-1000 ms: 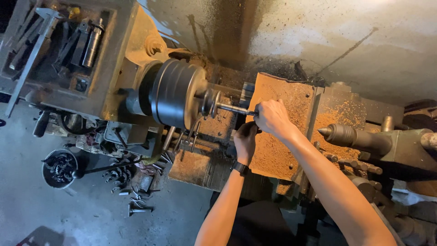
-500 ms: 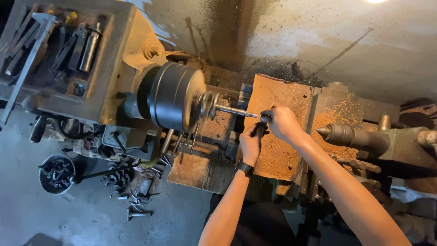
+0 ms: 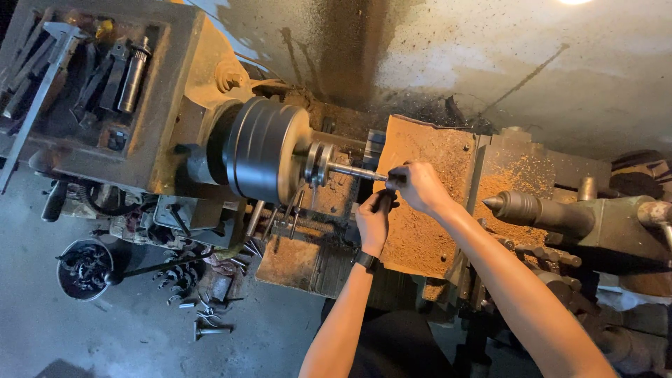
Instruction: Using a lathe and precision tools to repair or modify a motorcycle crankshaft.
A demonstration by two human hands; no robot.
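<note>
- Left hand (image 3: 374,220), nearest the camera, wristband at the wrist: grip closed around a dark handle-like tool (image 3: 385,201), held just below the shaft.
- Right hand (image 3: 418,185), just beyond: fingers pinched narrow on the free end of the metal shaft (image 3: 353,171); what sits between the fingertips too small to tell.
- Metal shaft: thin, bright, horizontal, clamped at its left end in the small chuck (image 3: 318,162) ahead of the large dark drum (image 3: 262,150) of the lathe. Judged stiff, light, smooth and possibly oily, so slippery. Best taken hold of at the free right end, well apart from the chuck.
- Carriage plate (image 3: 427,154), behind both hands: coated in orange-brown swarf.
- Tailstock centre (image 3: 514,206), to the right: pointed, aimed at the shaft, well apart from it.
- Headstock tray (image 3: 157,105), far left: holds assorted dark tools.
- Floor (image 3: 140,336), below: a round tin (image 3: 84,269) of scrap and scattered metal bits.
</note>
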